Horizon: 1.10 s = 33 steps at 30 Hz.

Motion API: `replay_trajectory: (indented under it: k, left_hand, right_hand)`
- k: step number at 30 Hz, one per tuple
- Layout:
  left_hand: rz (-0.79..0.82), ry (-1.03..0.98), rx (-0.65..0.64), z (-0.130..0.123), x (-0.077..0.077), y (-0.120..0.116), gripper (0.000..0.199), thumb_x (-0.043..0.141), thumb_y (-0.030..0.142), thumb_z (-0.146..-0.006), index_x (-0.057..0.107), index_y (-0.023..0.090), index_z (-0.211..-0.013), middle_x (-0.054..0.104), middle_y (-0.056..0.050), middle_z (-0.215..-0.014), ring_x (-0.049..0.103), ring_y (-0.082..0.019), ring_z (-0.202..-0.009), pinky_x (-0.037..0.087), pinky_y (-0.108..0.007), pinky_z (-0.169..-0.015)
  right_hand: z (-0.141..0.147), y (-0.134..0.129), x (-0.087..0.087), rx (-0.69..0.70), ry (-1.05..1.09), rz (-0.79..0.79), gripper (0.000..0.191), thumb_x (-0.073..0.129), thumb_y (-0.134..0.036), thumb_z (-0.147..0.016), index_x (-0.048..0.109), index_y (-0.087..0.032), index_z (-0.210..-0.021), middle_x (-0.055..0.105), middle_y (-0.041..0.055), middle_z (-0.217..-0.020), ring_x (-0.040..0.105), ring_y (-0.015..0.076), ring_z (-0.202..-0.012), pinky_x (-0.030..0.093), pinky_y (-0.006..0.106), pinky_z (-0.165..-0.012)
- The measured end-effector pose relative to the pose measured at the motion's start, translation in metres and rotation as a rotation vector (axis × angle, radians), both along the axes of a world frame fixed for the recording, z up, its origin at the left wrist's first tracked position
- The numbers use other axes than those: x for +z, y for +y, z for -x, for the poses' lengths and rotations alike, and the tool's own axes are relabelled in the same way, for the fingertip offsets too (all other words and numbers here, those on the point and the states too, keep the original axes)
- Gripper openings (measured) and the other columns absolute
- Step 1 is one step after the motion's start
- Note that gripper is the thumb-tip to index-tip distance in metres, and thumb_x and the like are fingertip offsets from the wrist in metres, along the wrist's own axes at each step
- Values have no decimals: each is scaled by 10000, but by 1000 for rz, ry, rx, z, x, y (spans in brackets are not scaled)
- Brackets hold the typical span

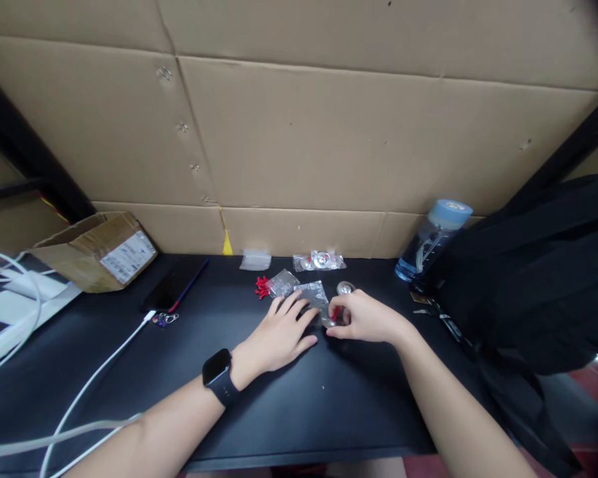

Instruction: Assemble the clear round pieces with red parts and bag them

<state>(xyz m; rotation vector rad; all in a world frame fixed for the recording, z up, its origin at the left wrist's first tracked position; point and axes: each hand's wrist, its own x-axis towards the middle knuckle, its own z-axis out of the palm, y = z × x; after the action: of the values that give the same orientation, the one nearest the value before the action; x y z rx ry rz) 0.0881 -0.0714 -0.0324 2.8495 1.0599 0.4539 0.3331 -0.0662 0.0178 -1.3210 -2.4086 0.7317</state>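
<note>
My left hand [284, 332] lies with fingers spread on the black table, its fingertips at the lower edge of a clear plastic bag [313, 292]. Pinched in my right hand [356, 317], at the bag's right side, is a small red piece [335, 313] with a shiny round metal part [328, 322] beneath it. Just behind my right hand sits another round metal part [345, 287]. Several red pieces [262, 287] are piled left of a second clear bag [283, 283].
Farther back are a stack of clear bags [255, 259] and filled packets [319, 260]. A blue-lidded bottle [431, 239] and black bag [538, 279] stand right. On the left are a phone [177, 284], white cable [104, 372] and open cardboard box [97, 252].
</note>
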Motion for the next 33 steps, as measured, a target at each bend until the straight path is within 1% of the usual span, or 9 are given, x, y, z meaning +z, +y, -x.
replay_trajectory:
  k: [4, 10, 13, 16, 21, 23, 28, 31, 33]
  left_hand:
    - [27, 10, -16, 3, 5, -1, 396, 502, 460, -988, 559, 280, -1336, 490, -111, -1484, 313, -368, -1439, 305, -581, -1118]
    - [61, -1, -40, 9, 4, 1, 420, 515, 429, -987, 535, 357, -1400, 460, -86, -1522, 298, -378, -1443, 337, -592, -1097]
    - [63, -28, -58, 10, 2, 2, 429, 530, 424, -980, 543, 379, -1406, 458, -75, -1528, 308, -377, -1438, 344, -588, -1099]
    - [66, -31, -71, 11, 2, 3, 431, 537, 410, -978, 545, 405, -1409, 448, -64, -1539, 310, -377, -1438, 343, -592, -1104]
    - [78, -19, -78, 12, 4, 3, 449, 544, 393, -977, 527, 425, -1425, 440, -60, -1547, 314, -379, -1437, 349, -607, -1100]
    - [73, -33, -79, 12, 3, 3, 439, 550, 389, -974, 545, 420, -1411, 442, -57, -1546, 316, -375, -1436, 347, -603, -1105]
    - [59, -32, -80, 12, 3, 2, 450, 545, 379, -976, 530, 421, -1424, 404, -49, -1573, 304, -378, -1449, 339, -604, -1115]
    - [53, -16, -76, 11, 4, 1, 459, 547, 373, -974, 521, 425, -1429, 375, -51, -1589, 302, -388, -1453, 344, -609, -1108]
    - [47, -18, -84, 10, 5, 0, 453, 554, 361, -970, 532, 429, -1417, 383, -49, -1583, 308, -391, -1452, 351, -606, -1103]
  right_hand:
    - [2, 0, -3, -79, -98, -75, 193, 813, -348, -723, 707, -220, -822, 652, 21, -719, 607, 174, -636, 418, 254, -573]
    - [3, 2, -8, -27, -156, -149, 167, 805, -280, -726, 698, -208, -832, 665, 39, -827, 612, 188, -742, 436, 271, -653]
    - [5, 5, -13, -36, -121, -195, 206, 834, -285, -721, 698, -199, -850, 656, 44, -858, 611, 189, -774, 443, 276, -679]
    - [8, 9, -17, -66, -40, -199, 215, 839, -273, -737, 691, -195, -872, 637, 22, -794, 598, 168, -720, 437, 261, -648]
    - [10, 13, -27, -45, 109, -148, 173, 770, -148, -789, 685, -209, -926, 651, -3, -783, 599, 141, -674, 453, 245, -637]
    - [12, 14, -29, -45, 110, -159, 186, 751, -107, -793, 682, -213, -930, 657, -6, -785, 608, 145, -698, 460, 249, -662]
    - [20, 16, -35, -190, -64, -330, 213, 761, -157, -813, 675, -256, -981, 665, 10, -923, 616, 185, -861, 451, 269, -715]
    - [26, 19, -43, -235, -90, -423, 165, 709, -196, -871, 665, -255, -1019, 660, 34, -985, 607, 203, -929, 464, 293, -784]
    - [29, 22, -48, -262, -93, -461, 127, 644, -186, -908, 660, -245, -1019, 657, 44, -983, 598, 204, -920, 462, 304, -810]
